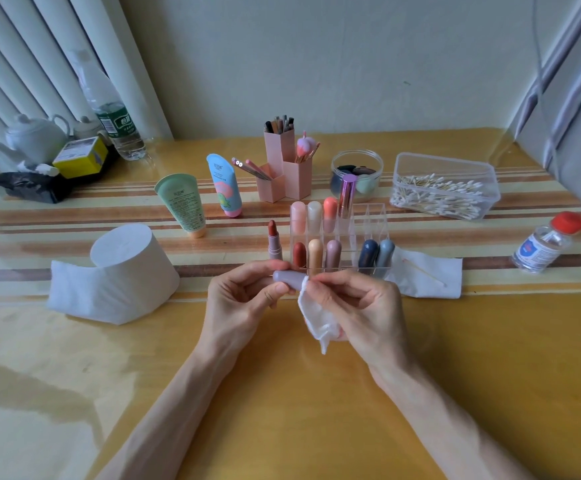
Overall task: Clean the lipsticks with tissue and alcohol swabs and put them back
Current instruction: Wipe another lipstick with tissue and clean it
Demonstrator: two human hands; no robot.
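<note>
- L hand (244, 292): fingers curled round a lilac lipstick tube (285, 277), held sideways above the counter (282, 393), just in front of the organizer.
- R hand (355, 306): thumb + forefinger pinch a white tissue piece (316, 322) against the tube's right end. The rest of the tissue hangs crumpled under the palm.
- Open lipstick (273, 239), red-brown tip up, stands on the counter just left of the clear organizer (372, 220), right behind the L fingers.
- Organizer back row: pink, white + coral lipsticks, then a tall shiny pink-purple one (347, 194).
- Front row: red, tan + mauve lipsticks side by side. Dark blue + grey-blue pair (375, 254) stand further right.
- Tissue sheet (431, 282) lies flat just right of the organizer w/ one used swab (424, 271) on it.
- Tissue roll (126, 268) sits upright, well left of the hands, loose end trailing at its base.
- Alcohol bottle (545, 245), red cap on, stands far right.
- Clear box of cotton swabs (445, 188) sits behind the sheet, lid off.
- Back centre: pink brush holder (282, 168) w/ pencils + brushes, round jar (356, 169) to its right.
- Green tube (181, 206) + blue tube (223, 188) stand cap-down left of the holder.
- Far left corner: water bottle (112, 123), teapot (36, 133), yellow box (81, 155).
</note>
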